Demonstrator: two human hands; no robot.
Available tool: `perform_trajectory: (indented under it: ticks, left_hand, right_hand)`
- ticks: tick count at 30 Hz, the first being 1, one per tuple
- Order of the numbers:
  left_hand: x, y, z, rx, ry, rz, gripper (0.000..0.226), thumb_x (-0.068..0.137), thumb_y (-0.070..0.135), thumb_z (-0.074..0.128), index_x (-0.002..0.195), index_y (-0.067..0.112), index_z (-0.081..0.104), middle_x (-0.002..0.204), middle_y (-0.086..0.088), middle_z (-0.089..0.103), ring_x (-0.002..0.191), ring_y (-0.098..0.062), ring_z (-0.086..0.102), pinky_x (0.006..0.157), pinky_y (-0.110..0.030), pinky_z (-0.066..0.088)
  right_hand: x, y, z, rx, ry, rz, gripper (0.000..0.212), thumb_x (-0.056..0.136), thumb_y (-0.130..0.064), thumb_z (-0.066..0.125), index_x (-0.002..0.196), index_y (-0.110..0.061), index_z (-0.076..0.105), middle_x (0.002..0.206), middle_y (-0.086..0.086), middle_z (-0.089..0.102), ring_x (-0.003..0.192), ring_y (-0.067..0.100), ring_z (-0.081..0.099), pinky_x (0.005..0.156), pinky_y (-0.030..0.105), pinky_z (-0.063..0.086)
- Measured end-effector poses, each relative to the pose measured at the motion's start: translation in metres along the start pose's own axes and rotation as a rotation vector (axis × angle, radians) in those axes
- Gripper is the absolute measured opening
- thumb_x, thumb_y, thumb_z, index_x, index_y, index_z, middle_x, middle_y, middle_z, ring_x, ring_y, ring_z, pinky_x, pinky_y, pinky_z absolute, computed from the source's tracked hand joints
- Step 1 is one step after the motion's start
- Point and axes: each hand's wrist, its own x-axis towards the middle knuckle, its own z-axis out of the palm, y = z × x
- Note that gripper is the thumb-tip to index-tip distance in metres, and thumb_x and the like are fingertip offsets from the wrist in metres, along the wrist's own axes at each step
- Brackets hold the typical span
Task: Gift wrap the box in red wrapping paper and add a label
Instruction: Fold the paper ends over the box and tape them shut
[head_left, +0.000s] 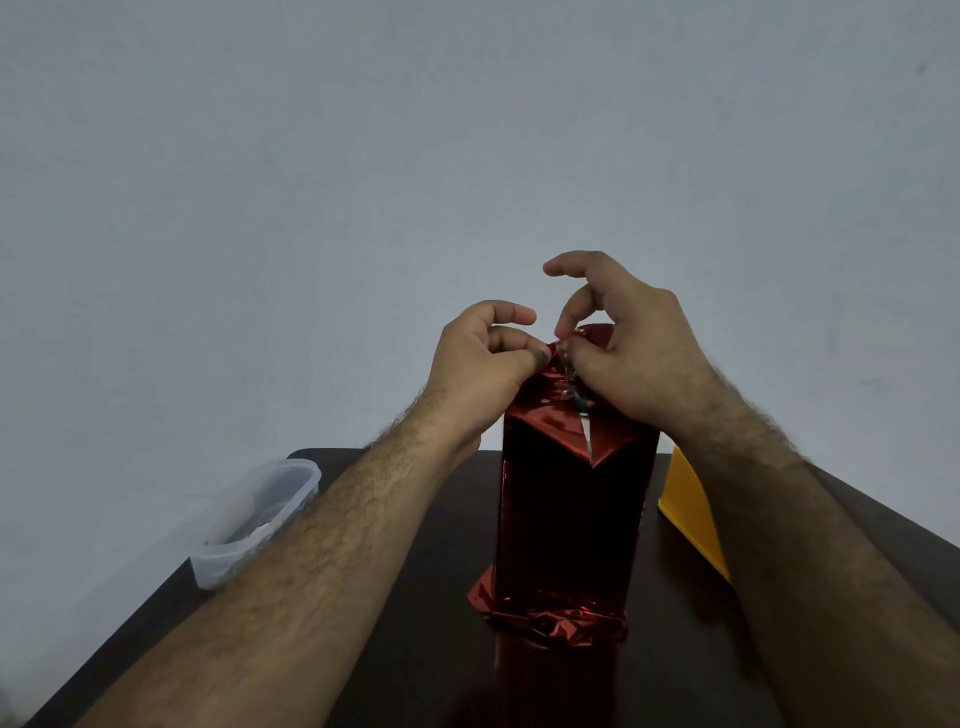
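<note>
Both hands are working at the top of the box (569, 519), which is standing upright on the dark desk (426, 649) in front of the person. The right hand (631, 358) is pinching a small clear strip, most likely tape (567, 364), between thumb and forefinger, right at the gathered peak of the red paper (550, 431); its other fingers are lifting clear so they do not stick. The left hand (480, 358) is closing thumb and fingertips on the paper's edge just beside it, seemingly pulling the fold taut so the tape can bridge the seam.

The paper is already covering the tall sides, and a triangular flap is folding down over the near top edge, with a thin sliver of uncovered seam showing there. At the bottom, the paper is crumpling loosely against the desk, so that end appears unfinished. Standing the box on end is putting the open fold within easy reach of both hands.

A clear plastic tub (257, 519) is sitting at the desk's left edge, well apart from the box, and a yellow container (688, 512) is resting near it on the right. No label is visible yet.
</note>
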Motion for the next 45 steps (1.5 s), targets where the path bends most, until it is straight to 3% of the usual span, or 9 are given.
perform_trajectory:
  ticks: [7,10,17,21,24,30,37,41,45]
  left_hand:
    - [0.001,0.000,0.000,0.018,0.020,0.006,0.035,0.093,-0.003,0.074,0.120,0.017,0.068,0.089,-0.002,0.081,0.083,-0.013,0.078,0.074,-0.029,0.059]
    - [0.000,0.000,0.000,0.009,0.006,0.014,0.035,0.093,-0.004,0.074,0.121,0.016,0.068,0.090,-0.004,0.082,0.087,-0.018,0.079,0.076,-0.031,0.062]
    - [0.001,-0.002,-0.001,0.017,0.065,0.017,0.033,0.092,-0.004,0.076,0.119,0.013,0.069,0.084,0.000,0.081,0.078,-0.007,0.076,0.064,-0.016,0.055]
    - [0.000,-0.003,0.000,0.010,0.058,0.007,0.030,0.093,-0.001,0.077,0.118,0.014,0.069,0.088,0.000,0.082,0.082,-0.009,0.077,0.071,-0.023,0.058]
    - [0.001,0.000,-0.001,0.061,0.088,0.054,0.028,0.095,0.007,0.078,0.119,0.017,0.069,0.090,0.006,0.081,0.085,-0.007,0.076,0.076,-0.023,0.057]
    - [-0.017,0.046,-0.008,0.439,0.045,0.429,0.006,0.093,0.025,0.081,0.091,0.025,0.075,0.076,0.005,0.073,0.069,-0.007,0.065,0.063,-0.016,0.047]
    - [-0.050,0.074,0.013,1.310,-0.240,0.348,0.064,0.066,0.092,0.068,0.092,0.034,0.072,0.084,0.014,0.069,0.083,-0.007,0.063,0.083,-0.035,0.049]
    - [-0.042,0.064,0.011,1.333,-0.228,0.348,0.050,0.072,0.078,0.074,0.089,0.032,0.071,0.081,0.012,0.067,0.077,-0.007,0.060,0.082,-0.035,0.044]
    - [-0.030,0.061,-0.010,1.149,-0.361,0.240,0.038,0.067,0.057,0.083,0.097,0.036,0.077,0.096,0.017,0.071,0.092,-0.005,0.066,0.085,-0.035,0.058]
  right_hand:
    - [0.002,0.001,-0.002,0.170,0.126,0.013,0.061,0.091,-0.001,0.065,0.141,-0.034,0.053,0.103,-0.014,0.068,0.110,0.006,0.064,0.096,0.019,0.047]
    - [0.002,0.001,-0.003,0.154,0.010,0.128,0.068,0.088,-0.002,0.067,0.144,-0.037,0.049,0.108,-0.017,0.075,0.099,0.004,0.068,0.076,0.007,0.046]
    - [0.005,0.003,0.001,0.311,0.260,0.248,0.043,0.096,-0.007,0.064,0.129,-0.034,0.061,0.094,-0.009,0.077,0.089,0.009,0.071,0.085,0.036,0.058]
    - [0.004,0.007,-0.026,0.392,-0.144,0.553,0.050,0.088,-0.024,0.082,0.131,-0.032,0.059,0.110,-0.002,0.075,0.099,0.017,0.072,0.082,0.040,0.055]
    - [-0.002,0.008,-0.033,0.341,-0.283,0.565,0.068,0.077,-0.005,0.090,0.133,-0.028,0.059,0.112,0.007,0.074,0.096,0.027,0.075,0.079,0.046,0.059]
    - [0.002,0.003,-0.026,0.195,-0.168,0.640,0.064,0.067,-0.011,0.096,0.120,-0.028,0.065,0.115,0.007,0.063,0.085,0.022,0.073,0.052,0.025,0.055]
    - [0.000,-0.014,-0.026,0.205,-0.219,0.762,0.032,0.081,-0.013,0.084,0.104,-0.010,0.061,0.088,0.014,0.073,0.062,0.021,0.069,0.060,0.037,0.065]
    - [0.003,-0.014,-0.033,0.359,-0.256,0.757,0.048,0.093,-0.052,0.074,0.099,-0.004,0.072,0.093,0.011,0.076,0.059,0.020,0.066,0.059,0.031,0.060]
    - [0.000,-0.003,-0.048,0.187,-0.214,0.553,0.054,0.086,-0.076,0.066,0.113,-0.029,0.071,0.114,0.000,0.069,0.084,0.017,0.066,0.072,0.035,0.060]
